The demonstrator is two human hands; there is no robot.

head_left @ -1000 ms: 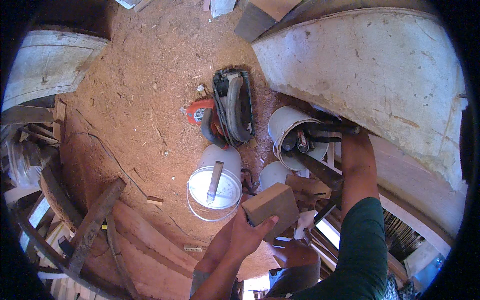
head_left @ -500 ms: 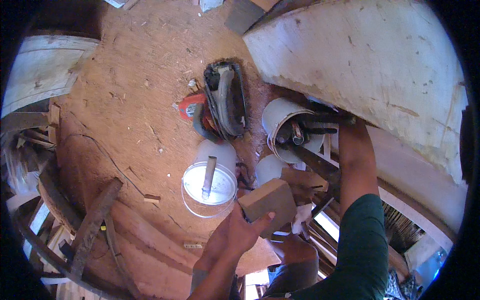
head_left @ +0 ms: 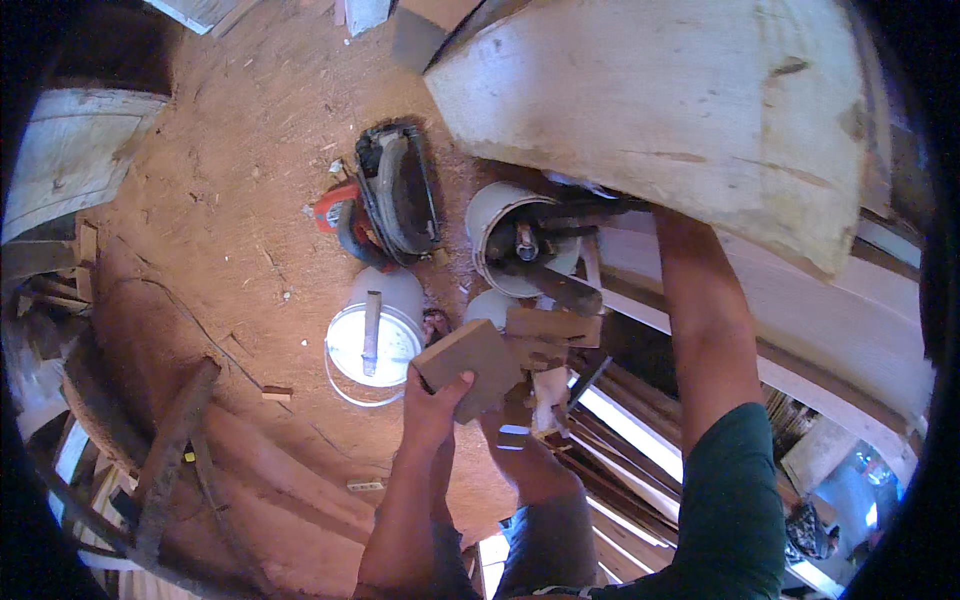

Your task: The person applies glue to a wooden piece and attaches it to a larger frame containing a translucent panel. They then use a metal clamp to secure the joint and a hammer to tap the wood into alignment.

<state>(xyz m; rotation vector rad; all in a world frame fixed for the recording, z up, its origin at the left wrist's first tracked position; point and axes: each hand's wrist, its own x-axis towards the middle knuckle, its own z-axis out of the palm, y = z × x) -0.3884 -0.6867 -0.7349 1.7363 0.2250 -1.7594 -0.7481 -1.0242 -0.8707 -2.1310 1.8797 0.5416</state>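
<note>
My left hand (head_left: 432, 408) is closed round a thick rectangular wooden block (head_left: 470, 362), the thumb lying across its face. My right forearm (head_left: 705, 310) stretches forward under the edge of a large pale wooden panel (head_left: 640, 90), which hides the hand and whatever it touches. Close by that hidden hand, a white bucket (head_left: 490, 230) leans on its side, with dark-handled tools inside it. A white lidded bucket (head_left: 345, 345) with a wood strip on top stands left of the block.
A red and black power saw (head_left: 395, 195) lies on the sawdust-covered floor (head_left: 240, 170). Wood offcuts (head_left: 555, 325) are piled beside the block, and long boards (head_left: 640, 470) lie at the right. Curved timbers (head_left: 170, 460) stand at the left, near a thin cable (head_left: 205, 315).
The whole view has shifted, so most things sit further left. My left hand still grips the wooden block; my right arm still reaches under the panel, its hand now fully hidden.
</note>
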